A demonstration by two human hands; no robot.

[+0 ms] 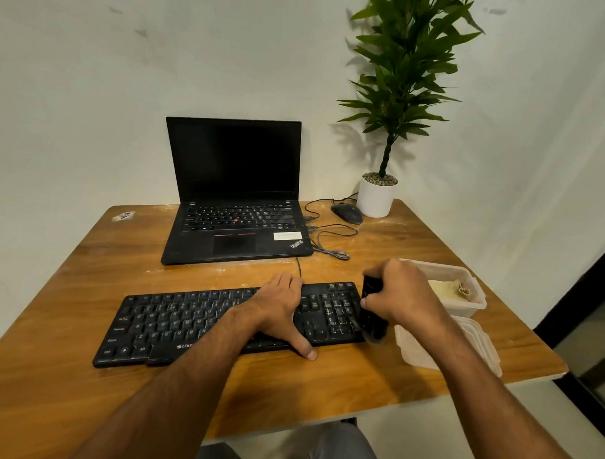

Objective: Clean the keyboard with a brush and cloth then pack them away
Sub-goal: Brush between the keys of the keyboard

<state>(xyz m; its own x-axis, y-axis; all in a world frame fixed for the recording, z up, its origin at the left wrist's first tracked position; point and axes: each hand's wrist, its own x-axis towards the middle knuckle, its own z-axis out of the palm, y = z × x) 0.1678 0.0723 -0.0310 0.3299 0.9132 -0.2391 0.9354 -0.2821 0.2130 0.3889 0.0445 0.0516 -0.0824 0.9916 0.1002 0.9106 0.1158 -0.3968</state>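
The black keyboard [201,323] lies across the near middle of the wooden surface [66,375], and everything else is placed from it. The left hand [277,311] rests flat on the keyboard's right-of-centre keys, fingers spread apart and reaching over its far edge, thumb hanging over its near edge; it grips nothing. The right hand [400,294] is at the keyboard's right end, its fingers clamped around a black brush [373,314] that stands roughly upright with its lower end against the number-pad keys; the bristles are blurred. Just right of the keyboard sits an open translucent container [470,304] with a pale cloth [446,287] lying inside it, and its lid [427,350] lies on the surface nearer the person, partly under the right forearm. Behind the keyboard stands an open laptop [237,199] with a dark screen. Right of the laptop, behind the keyboard's right end, are a mouse [346,213] and a potted plant [377,197].
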